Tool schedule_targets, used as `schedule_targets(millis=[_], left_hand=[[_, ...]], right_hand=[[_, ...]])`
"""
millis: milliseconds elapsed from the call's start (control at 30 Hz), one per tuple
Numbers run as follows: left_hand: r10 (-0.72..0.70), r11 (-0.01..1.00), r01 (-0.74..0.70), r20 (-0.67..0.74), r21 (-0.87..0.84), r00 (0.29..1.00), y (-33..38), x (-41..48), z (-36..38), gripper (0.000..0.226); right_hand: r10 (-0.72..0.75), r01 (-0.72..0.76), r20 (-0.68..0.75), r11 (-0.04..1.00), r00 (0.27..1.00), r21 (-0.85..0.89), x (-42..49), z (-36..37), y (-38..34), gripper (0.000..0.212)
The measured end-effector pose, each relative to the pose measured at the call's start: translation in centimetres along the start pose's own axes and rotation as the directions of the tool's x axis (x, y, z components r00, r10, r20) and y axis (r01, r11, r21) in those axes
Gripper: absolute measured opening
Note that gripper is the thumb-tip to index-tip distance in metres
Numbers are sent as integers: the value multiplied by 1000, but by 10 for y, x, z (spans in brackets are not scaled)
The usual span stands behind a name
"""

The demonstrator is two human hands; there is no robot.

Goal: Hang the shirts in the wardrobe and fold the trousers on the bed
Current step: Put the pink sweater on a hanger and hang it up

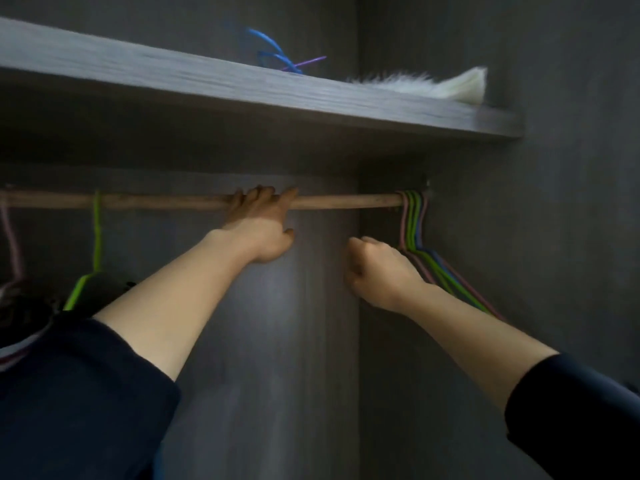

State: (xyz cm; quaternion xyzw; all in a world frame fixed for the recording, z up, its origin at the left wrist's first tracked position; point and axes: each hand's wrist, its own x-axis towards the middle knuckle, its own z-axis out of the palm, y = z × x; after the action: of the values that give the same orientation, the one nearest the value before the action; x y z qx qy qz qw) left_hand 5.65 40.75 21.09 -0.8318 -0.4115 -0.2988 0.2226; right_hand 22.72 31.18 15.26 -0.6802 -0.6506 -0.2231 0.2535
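The head camera looks up into a dark grey wood-grain wardrobe (311, 306). A round pale wooden rail (166, 199) runs across it, its left end cut by the frame edge. The left hand (263, 230) reaches up to the middle of the rail. Its fingers hook over the top of the bar and hold it, with the thumb lying apart below.

The right hand (377, 268) is lower and to the right, clear of the rail. It is curled into a fist just beside a bunch of thin pink, green and blue wire hangers (412, 216), which hang together at the rail's right end against the side wall. Their shoulders pass behind this hand and wrist, so I cannot tell whether the curled fingers grip one of them or nothing.

Towards the left of the rail a single bright green wire hanger (97, 230) carries a dark garment (100, 289), mostly hidden behind the dark navy sleeve (79, 393) of the left arm. Further left a pale pink hanger (12, 244), half cut off by the edge, bears a patterned garment (20, 306) too blurred to make out.

Above, a grey wooden shelf (173, 74) holds a blurred tangle of blue and purple wire hangers (277, 53) and a white furry thing (433, 85) whose kind is unclear
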Motion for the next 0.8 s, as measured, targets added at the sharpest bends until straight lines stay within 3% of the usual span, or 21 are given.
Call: schedule_targets(millis=[133,267,367,533,600,700,800], left_hand=[[12,1000,-11,-29,24,1000,15,20,16,64],[24,999,-33,-265,-31,964,17,26,32,45],[-2,995,-34,-352,-94,936,14,30,42,38],[-14,992,-40,-410,-122,912,11,33,47,35],[-25,991,-34,-422,-132,906,12,33,48,35],[-29,988,-39,-426,-149,904,12,34,48,35],[-32,985,-43,-427,-165,904,12,35,49,35]], right_hand=[[73,-83,-71,986,995,-146,-9,-15,40,23],[116,-151,-113,910,987,-386,-6,-15,64,32],[133,-153,-78,826,988,-543,0,-11,72,43],[131,-138,-58,766,990,-628,10,-5,71,48],[179,-174,-47,804,983,-569,12,-6,70,40],[282,-275,-25,907,959,-320,14,-12,66,16],[374,-374,-17,926,927,-53,21,-14,64,26]])
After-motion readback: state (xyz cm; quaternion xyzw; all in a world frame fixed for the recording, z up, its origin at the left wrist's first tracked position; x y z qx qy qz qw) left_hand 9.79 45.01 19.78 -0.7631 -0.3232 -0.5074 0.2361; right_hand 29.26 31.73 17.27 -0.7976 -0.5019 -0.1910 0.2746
